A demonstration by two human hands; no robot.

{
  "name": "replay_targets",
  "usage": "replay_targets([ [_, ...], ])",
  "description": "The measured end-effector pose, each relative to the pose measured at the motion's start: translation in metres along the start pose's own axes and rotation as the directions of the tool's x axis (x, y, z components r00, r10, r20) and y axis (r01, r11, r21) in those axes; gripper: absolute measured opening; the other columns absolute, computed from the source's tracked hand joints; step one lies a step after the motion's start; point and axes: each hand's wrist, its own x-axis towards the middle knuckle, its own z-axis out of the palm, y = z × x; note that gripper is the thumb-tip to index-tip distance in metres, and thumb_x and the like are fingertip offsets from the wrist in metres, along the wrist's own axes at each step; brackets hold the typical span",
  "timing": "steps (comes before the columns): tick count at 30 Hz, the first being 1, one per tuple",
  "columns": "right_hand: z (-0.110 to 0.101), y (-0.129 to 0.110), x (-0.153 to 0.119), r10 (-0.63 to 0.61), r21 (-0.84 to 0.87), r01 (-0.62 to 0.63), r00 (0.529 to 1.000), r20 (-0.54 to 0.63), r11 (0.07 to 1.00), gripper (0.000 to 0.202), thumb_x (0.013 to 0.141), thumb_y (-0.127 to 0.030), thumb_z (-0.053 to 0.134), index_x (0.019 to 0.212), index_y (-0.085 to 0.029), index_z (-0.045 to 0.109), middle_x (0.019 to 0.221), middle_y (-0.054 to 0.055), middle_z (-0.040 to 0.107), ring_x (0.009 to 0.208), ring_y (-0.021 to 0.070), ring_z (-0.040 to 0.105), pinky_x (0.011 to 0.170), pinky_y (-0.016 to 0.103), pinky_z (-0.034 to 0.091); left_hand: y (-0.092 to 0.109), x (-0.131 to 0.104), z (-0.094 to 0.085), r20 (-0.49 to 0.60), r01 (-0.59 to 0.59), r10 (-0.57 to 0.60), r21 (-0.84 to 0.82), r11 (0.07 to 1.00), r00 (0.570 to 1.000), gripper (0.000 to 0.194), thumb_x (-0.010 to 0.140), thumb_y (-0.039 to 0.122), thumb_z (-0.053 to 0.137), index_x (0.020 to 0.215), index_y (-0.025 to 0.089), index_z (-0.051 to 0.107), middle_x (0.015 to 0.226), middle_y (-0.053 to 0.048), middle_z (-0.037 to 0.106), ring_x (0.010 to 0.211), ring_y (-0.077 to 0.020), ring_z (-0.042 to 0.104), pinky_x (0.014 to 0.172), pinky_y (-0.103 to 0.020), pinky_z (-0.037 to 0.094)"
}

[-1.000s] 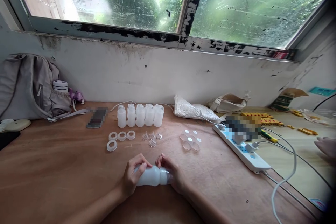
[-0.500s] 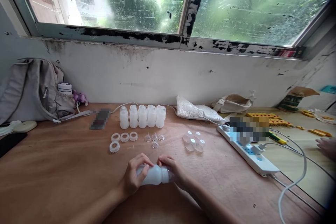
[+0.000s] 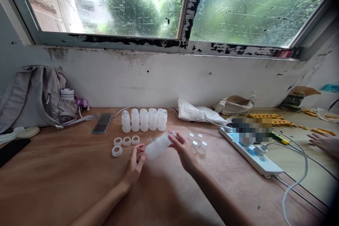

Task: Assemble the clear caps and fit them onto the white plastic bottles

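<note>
A translucent white baby bottle (image 3: 158, 146) is tilted above the table, its capped end up to the right. The fingers of my right hand (image 3: 185, 151) are closed around that upper end and partly hide it. My left hand (image 3: 134, 167) is beside the bottle's base with fingers apart and loosely bent, at most touching it. Behind stands a row of several similar bottles (image 3: 144, 120). White collar rings (image 3: 117, 150) lie to the left. Clear nipples (image 3: 149, 141) are partly covered by the held bottle. Clear caps (image 3: 195, 143) lie beyond my right hand.
A white power strip (image 3: 254, 153) with cables crosses the right side. A blurred-out phone-like object (image 3: 102, 123), grey backpack (image 3: 34, 99) and white plastic package (image 3: 200, 111) lie toward the wall. Another person's hand (image 3: 323, 143) is at far right near yellow parts (image 3: 323, 132).
The bottle has risen away from me and tipped, its capped end now up. My left hand has loosened from around its body. The other person's hand has moved left.
</note>
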Motion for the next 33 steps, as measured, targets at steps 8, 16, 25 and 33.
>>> replay_targets([
  [8, -0.042, -0.025, 0.082, -0.518, -0.528, 0.332, 0.818, -0.251, 0.781, 0.042, 0.068, -0.042, 0.059, 0.103, -0.018, 0.054, 0.102, 0.011, 0.056, 0.087, 0.0218, 0.054, 0.071, 0.035, 0.045, 0.006, 0.005, -0.008, -0.046, -0.035, 0.044, 0.179, 0.983, 0.998, 0.021, 0.082, 0.033, 0.042, 0.096, 0.019, 0.049, 0.098, -0.006, 0.054, 0.087, -0.0176, 0.053, 0.069, -0.028, 0.044],
  [16, -0.055, 0.014, 0.164, -0.384, -0.612, 0.185, 0.899, -0.212, 0.769, 0.043, 0.068, -0.036, 0.056, 0.106, -0.016, 0.053, 0.099, 0.013, 0.059, 0.091, 0.0247, 0.055, 0.079, 0.04, 0.042, -0.005, 0.014, -0.019, 0.232, -0.468, 0.414, 0.567, 0.678, 0.88, 0.018, 0.079, 0.016, 0.04, 0.091, 0.019, 0.053, 0.089, -0.007, 0.056, 0.091, -0.022, 0.049, 0.083, -0.039, 0.04],
  [25, -0.047, 0.034, 0.182, -0.368, -0.651, 0.221, 0.925, -0.097, 0.726, 0.042, 0.07, -0.029, 0.054, 0.108, -0.016, 0.047, 0.098, 0.014, 0.059, 0.092, 0.0245, 0.055, 0.081, 0.04, 0.041, -0.01, 0.019, -0.024, 0.286, -0.495, 0.419, 0.654, 0.572, 0.862, 0.023, 0.077, 0.013, 0.04, 0.095, 0.02, 0.053, 0.094, -0.007, 0.056, 0.095, -0.0227, 0.048, 0.084, -0.038, 0.039],
  [33, -0.051, 0.038, 0.182, -0.349, -0.704, 0.221, 0.936, -0.041, 0.675, 0.037, 0.076, -0.03, 0.047, 0.108, -0.015, 0.041, 0.103, 0.016, 0.056, 0.096, 0.024, 0.054, 0.08, 0.038, 0.041, -0.022, 0.027, -0.031, 0.2, -0.369, 0.393, 0.827, 0.424, 0.898, 0.034, 0.076, 0.019, 0.044, 0.11, 0.019, 0.051, 0.11, -0.011, 0.055, 0.107, -0.0291, 0.044, 0.092, -0.046, 0.026],
])
